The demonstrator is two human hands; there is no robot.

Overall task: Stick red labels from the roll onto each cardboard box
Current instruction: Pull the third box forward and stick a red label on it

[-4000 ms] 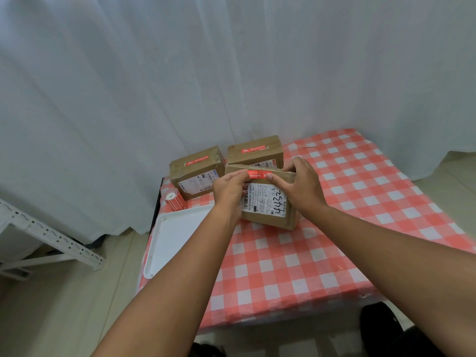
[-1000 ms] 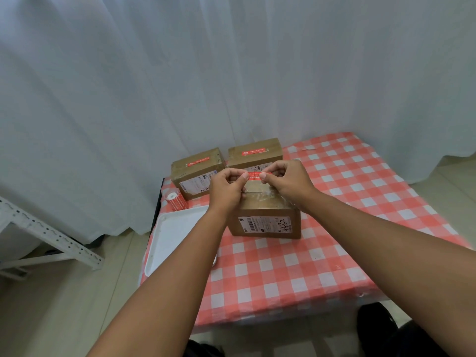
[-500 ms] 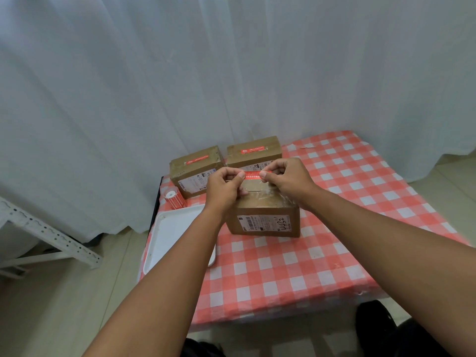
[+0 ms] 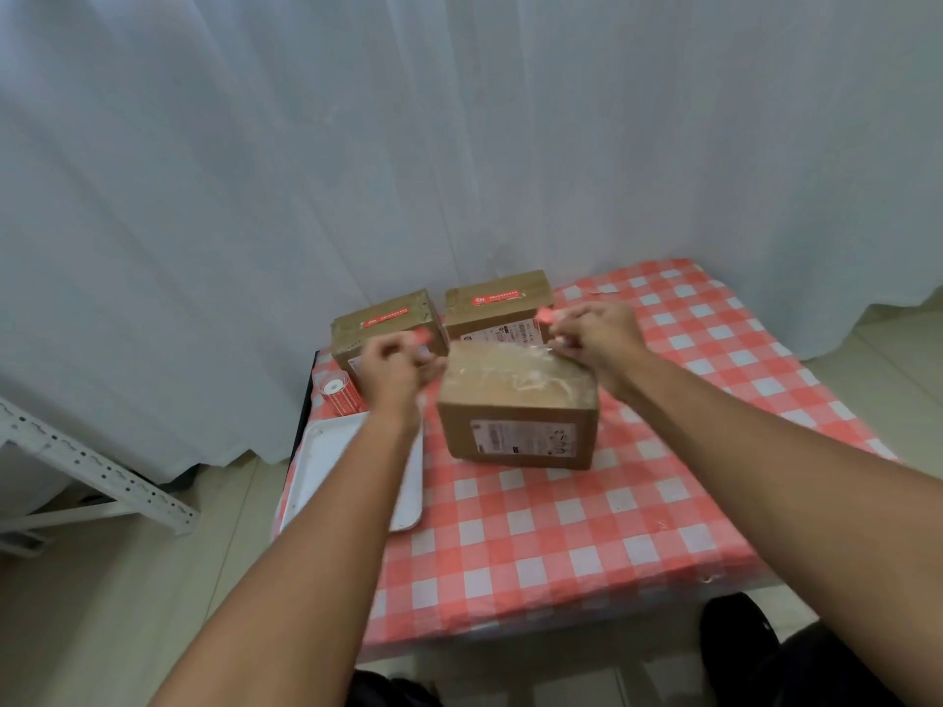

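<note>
My two hands are apart, one on each side of the nearest cardboard box (image 4: 518, 400), which stands on the table (image 4: 561, 528) with the red and white checked cloth. My left hand (image 4: 395, 372) is at about 9 o'clock from this box, just beside its left top edge, with the fingers curled; a small red piece (image 4: 421, 335) shows at the fingertips, but the hand is blurred and I cannot tell if it really pinches it. My right hand (image 4: 594, 331) is at about 1 o'clock from the box, over its far right corner, and its fingers pinch a small red label (image 4: 546, 314). The top of the near box is covered with shiny clear tape, and I see no red label stuck on it; its front side carries a white shipping label (image 4: 523, 437). Behind it, at 12 o'clock, stand two more boxes side by side near the white curtain (image 4: 459, 145): the left box (image 4: 382, 324) and the right box (image 4: 497, 303), each with a long red label on its top. The roll of red labels (image 4: 341, 395) lies at about 10 o'clock from the near box, close to the left edge of the table. A white tray (image 4: 331, 451) lies just in front of the roll, partly hidden under my left forearm.
</note>
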